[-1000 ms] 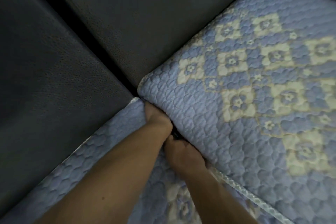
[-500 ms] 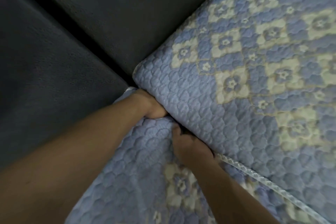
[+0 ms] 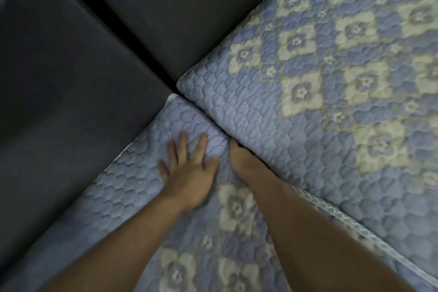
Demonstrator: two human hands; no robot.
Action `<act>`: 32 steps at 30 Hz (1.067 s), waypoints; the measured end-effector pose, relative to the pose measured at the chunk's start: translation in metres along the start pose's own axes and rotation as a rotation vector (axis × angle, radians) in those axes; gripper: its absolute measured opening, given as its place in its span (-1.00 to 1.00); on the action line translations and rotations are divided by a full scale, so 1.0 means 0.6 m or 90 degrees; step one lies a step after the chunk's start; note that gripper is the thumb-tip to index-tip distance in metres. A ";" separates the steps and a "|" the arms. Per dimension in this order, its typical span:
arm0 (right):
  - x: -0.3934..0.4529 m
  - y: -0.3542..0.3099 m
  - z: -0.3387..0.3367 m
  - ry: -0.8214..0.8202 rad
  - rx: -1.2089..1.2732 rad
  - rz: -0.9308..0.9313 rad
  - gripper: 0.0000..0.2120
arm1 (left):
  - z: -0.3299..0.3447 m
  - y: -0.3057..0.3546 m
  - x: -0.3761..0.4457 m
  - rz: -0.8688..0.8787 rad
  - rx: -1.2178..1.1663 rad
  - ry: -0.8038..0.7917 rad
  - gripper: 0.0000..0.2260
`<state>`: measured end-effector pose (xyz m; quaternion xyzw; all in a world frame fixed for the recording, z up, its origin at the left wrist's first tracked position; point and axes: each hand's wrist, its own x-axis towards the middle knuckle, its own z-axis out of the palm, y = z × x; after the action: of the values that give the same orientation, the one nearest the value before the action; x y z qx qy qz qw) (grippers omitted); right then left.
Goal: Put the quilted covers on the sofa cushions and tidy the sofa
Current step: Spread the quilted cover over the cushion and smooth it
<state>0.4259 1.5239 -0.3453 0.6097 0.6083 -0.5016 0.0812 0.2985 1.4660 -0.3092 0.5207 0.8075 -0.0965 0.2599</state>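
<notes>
Now | left hand [image 3: 189,170] flat on quilted cover [image 3: 147,187] | right hand [image 3: 246,161] tucked in seam, grip unclear

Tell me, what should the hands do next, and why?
Probably the right hand should slide out of the crack between the two quilted covers. Its fingers are hidden in that seam, and the nearer cover already looks tucked in there. The left hand lies flat on that cover, so it could then smooth it toward the front.

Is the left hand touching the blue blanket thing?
Touching. In the head view the left hand lies flat with spread fingers pressed on the quilted cover, no gap visible.
</notes>
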 end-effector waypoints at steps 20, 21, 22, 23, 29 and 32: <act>-0.165 0.144 -0.021 0.027 0.028 0.151 -0.25 | 0.051 0.001 -0.017 -0.026 0.119 0.044 -0.40; -0.191 0.152 -0.022 0.022 0.012 0.132 -0.27 | 0.043 0.011 -0.029 -0.044 0.157 0.032 -0.40; -0.215 0.164 -0.024 0.012 -0.013 0.103 -0.30 | 0.034 0.022 -0.037 -0.066 0.202 0.034 -0.40; -0.243 0.180 -0.022 -0.002 -0.046 0.051 -0.29 | 0.028 0.038 -0.046 -0.075 0.258 0.059 -0.38; -0.435 0.342 -0.018 0.243 -0.283 -0.044 -0.42 | 0.106 0.219 -0.205 0.427 0.152 0.043 -0.48; -0.437 0.384 -0.037 0.258 -0.331 -0.105 -0.48 | 0.139 0.242 -0.225 0.439 0.170 -0.022 -0.41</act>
<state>0.6907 1.3099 -0.2661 0.6046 0.7669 -0.2032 0.0709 0.4979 1.3874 -0.2929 0.7897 0.5607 -0.1165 0.2202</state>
